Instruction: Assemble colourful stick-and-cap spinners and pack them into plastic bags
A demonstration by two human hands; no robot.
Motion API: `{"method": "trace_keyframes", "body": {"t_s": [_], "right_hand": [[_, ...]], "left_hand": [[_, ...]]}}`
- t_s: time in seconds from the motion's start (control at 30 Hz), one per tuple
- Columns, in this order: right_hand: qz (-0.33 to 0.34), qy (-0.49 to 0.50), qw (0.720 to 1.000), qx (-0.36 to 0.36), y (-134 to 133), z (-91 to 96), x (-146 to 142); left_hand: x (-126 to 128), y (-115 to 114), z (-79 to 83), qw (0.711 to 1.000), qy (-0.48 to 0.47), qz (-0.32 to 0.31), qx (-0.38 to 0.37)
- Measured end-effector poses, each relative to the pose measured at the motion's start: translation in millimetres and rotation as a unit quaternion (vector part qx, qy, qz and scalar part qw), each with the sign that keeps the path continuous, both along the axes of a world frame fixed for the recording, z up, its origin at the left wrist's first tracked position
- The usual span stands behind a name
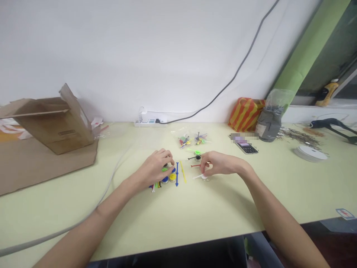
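My left hand point(158, 165) hovers over a cluster of small round pieces with its thumb and fingers curved and apart. Beside its thumb are a yellow disc point(172, 176) and a blue disc point(165, 179). My right hand point(219, 163) pinches downward at a white arrow spinner point(204, 176) with a clear base; its fingertips touch the cap. A red arrow point(195, 165) lies partly under that hand. Behind it stand a black arrow spinner point(198, 157) and a green one point(197, 152). Between my hands lie a blue arrow point(177, 174) and a yellow arrow point(183, 171).
Bagged colourful pieces point(191, 140) lie farther back. An open cardboard box point(60, 130) stands left, a power strip point(150, 123) by the wall. To the right are a phone point(247, 146), a striped bag point(244, 114), a dark plastic bag point(269, 124) and white discs point(310, 153).
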State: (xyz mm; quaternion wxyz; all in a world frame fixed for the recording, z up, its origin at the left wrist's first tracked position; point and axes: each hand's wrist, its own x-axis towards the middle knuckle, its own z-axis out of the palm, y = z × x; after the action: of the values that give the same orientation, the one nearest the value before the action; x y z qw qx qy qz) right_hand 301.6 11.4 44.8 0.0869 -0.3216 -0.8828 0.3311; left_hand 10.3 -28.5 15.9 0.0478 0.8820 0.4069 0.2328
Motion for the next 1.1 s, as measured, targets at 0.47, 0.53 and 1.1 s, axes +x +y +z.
{"method": "trace_keyframes", "body": {"t_s": [0.47, 0.53, 1.1], "right_hand": [[-0.026, 0.046, 0.972, 0.230, -14, -25.7, -54], [0.001, 0.022, 0.956, 0.292, -16, -35.6, -69], [0.033, 0.238, 0.921, 0.307, -21, -28.6, -75]], "left_hand": [[-1, 5, -3.9, 0.992, -0.111, 0.053, -0.034], [0, 4, -2.6, 0.980, -0.164, 0.101, -0.041], [10, 0, 2.4, 0.877, -0.429, 0.132, -0.174]]}}
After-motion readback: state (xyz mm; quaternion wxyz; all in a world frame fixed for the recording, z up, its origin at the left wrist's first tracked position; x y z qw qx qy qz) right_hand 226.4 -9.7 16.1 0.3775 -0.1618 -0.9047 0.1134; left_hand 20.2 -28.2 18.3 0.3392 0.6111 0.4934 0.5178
